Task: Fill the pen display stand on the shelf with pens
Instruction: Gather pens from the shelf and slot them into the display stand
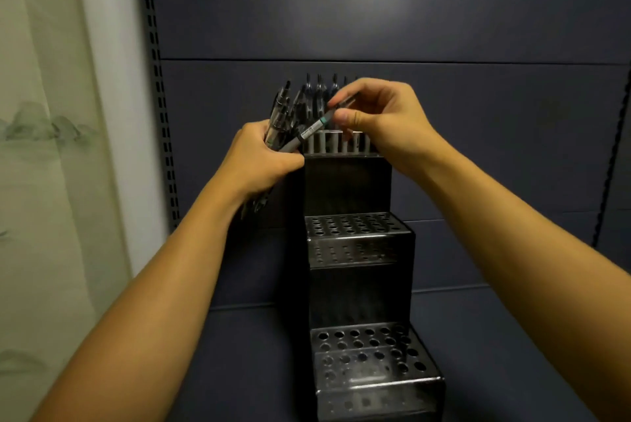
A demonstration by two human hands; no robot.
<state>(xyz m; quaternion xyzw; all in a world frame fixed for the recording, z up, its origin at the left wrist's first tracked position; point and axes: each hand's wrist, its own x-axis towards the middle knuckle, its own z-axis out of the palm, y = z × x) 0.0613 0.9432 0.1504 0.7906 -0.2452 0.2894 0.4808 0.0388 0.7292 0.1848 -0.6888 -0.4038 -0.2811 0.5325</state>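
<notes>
A black three-tier pen display stand [358,240] with rows of round holes sits on the dark shelf. Several pens [319,90] stand upright in its top tier. My left hand [263,158] grips a bundle of pens [281,114] just left of the top tier. My right hand [379,114] pinches the upper end of one grey pen [309,131] that slants down-left into the bundle, in front of the top tier. The middle and bottom tiers show open holes with no pens.
The dark blue shelf back panel [375,11] rises behind the stand, with a slotted upright [160,114] at the left. A pale curtain [51,148] hangs further left. The shelf floor [246,353] extends around the stand's base.
</notes>
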